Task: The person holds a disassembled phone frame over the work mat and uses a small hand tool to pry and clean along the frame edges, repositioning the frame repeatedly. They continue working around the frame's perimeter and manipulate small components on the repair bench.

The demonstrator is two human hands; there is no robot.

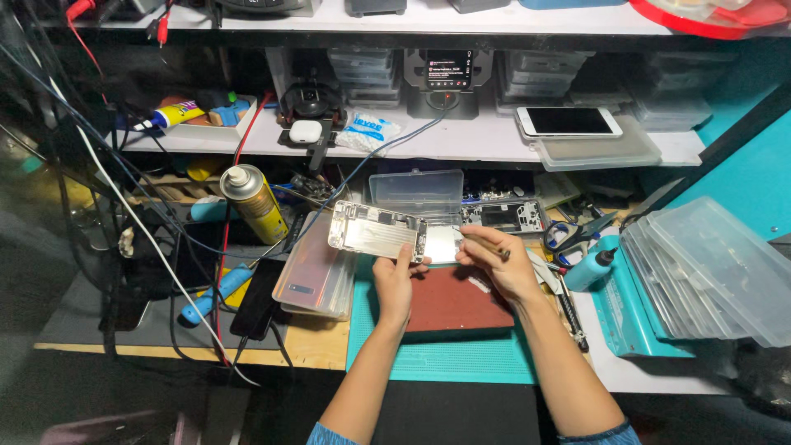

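My left hand [395, 278] holds an opened phone body [387, 231], silvery inside, by its lower edge above the bench. My right hand [498, 264] grips a thin tool [486, 245] like a pen, with its tip against the right end of the phone body. Both hands hover over a dark red mat [457, 305] that lies on a teal cutting mat [445, 358].
A stack of phones [317, 276] lies left of my hands, with a gold spray can [254, 202] behind it. A clear plastic box [416, 191] and a phone frame [507, 217] sit behind. Stacked clear lids [709, 272] and a teal bottle [589, 268] are right. Cables hang left.
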